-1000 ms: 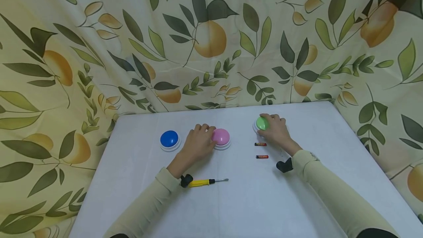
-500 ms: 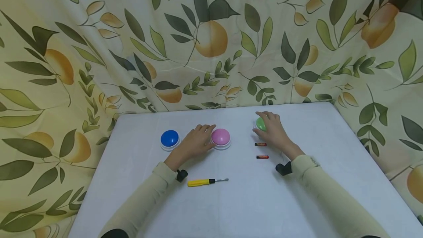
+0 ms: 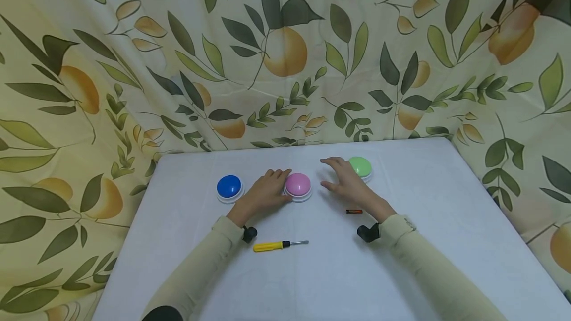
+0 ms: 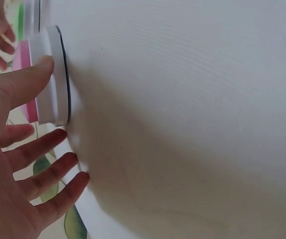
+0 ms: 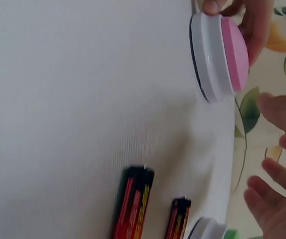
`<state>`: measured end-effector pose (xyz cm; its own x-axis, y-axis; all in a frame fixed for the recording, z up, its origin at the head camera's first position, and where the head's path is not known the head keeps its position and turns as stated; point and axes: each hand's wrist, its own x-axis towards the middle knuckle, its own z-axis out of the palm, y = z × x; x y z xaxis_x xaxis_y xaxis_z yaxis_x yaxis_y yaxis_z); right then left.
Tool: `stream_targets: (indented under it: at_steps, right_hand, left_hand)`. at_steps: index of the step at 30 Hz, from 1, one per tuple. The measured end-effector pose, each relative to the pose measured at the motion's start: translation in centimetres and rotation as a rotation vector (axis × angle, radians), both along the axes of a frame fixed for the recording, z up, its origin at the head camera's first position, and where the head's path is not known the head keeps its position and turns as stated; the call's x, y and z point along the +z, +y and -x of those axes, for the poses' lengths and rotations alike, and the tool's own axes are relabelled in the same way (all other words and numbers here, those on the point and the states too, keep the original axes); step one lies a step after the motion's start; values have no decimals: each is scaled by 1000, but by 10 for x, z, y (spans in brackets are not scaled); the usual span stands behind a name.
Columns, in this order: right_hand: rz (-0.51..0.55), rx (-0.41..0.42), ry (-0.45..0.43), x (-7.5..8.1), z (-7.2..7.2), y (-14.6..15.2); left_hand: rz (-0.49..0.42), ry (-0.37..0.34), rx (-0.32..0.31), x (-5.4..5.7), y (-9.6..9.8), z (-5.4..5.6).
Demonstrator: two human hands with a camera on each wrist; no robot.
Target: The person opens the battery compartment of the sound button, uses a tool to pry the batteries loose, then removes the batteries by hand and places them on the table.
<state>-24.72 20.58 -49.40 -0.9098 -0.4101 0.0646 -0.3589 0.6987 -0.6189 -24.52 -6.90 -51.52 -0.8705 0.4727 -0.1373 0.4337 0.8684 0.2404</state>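
Note:
A push button with a pink dome (image 3: 298,184) and a white round base stands mid-table. At its left side is my left hand (image 3: 265,192); in the left wrist view the thumb (image 4: 31,82) lies along the base, while the fingers are spread and fairly straight. Whether they press on it, I cannot tell. My right hand (image 3: 350,182) hovers between the pink button and a green push button (image 3: 360,166), holding nothing, with thumb and fingers apart. In the right wrist view the right fingers (image 5: 277,179) are off the pink button.
Left of the left hand stands a blue push button (image 3: 229,187). A yellow-handled screwdriver (image 3: 269,246) lies nearer the front. Two small batteries lie below the right hand, one battery (image 5: 133,204) larger in the right wrist view. A patterned curtain (image 3: 285,53) hangs behind the table.
My right hand has left the green button and moved left toward the pink one, covering one battery in the head view. My left hand shifted slightly and stays beside the pink button.

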Motion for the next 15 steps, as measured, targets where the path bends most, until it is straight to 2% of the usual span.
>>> stream_targets:
  at_steps: [7, 15]
  right_hand:
    - [-31, 136, -49, -14, -3, -19]
    - [-44, 172, -51, -20, -8, -38]
  left_hand:
    - [-44, -16, -16, -2, 2, 4]
    - [-65, -5, -35, -1, 2, 2]
